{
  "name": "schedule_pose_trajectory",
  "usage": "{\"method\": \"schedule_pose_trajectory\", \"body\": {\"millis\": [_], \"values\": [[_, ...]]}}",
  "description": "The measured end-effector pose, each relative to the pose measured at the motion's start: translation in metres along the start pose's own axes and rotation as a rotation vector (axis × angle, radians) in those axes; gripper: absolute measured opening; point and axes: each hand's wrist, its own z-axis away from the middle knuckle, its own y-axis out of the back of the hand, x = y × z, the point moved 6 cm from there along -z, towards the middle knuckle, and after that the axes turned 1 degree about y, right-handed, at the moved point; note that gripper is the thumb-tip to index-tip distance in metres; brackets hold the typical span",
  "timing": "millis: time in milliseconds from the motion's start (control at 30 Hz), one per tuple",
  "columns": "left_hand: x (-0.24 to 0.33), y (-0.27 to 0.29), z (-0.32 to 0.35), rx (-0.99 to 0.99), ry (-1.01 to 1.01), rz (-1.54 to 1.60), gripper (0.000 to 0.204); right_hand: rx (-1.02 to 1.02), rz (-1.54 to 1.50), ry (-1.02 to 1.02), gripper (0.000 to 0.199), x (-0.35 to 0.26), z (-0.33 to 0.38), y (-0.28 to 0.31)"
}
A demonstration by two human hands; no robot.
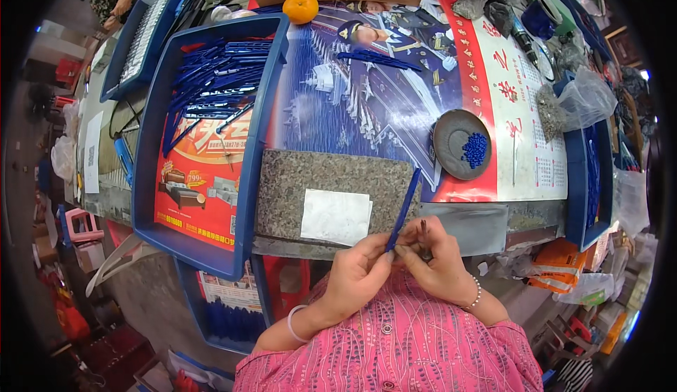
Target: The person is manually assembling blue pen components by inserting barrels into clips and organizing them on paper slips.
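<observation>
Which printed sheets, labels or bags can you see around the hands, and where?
Poster calendar: covers the table, blue picture, red and white panel.
Advert sheet: lining the blue tray, left, red and orange.
White paper: rectangular, on the granite slab.
Clear plastic bag: right, crumpled.

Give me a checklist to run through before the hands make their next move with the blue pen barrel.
1. Left hand grips the blue pen barrel at its lower end: ok.
2. Right hand holds a small dark part at the barrel's base: ok; what the part is, cannot tell.
3. Part seated in the barrel: cannot tell, fingers hide the joint.
4. Small blue pieces in the round dish: ok.
5. Large blue tray holds a pile of blue pen barrels at its far end: ok.
</observation>
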Motion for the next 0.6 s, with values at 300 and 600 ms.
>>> {"method": "schedule_pose_trajectory", "body": {"millis": [300,600], "values": [[0.014,0.006,0.009,0.178,-0.271,-0.596,0.03,0.092,0.115,0.027,0.023,-0.011,0.005,-0.003],[0.024,-0.001,0.021,0.144,-0.472,-0.903,0.036,0.002,0.38,0.164,0.012,-0.024,0.01,-0.013]]}}
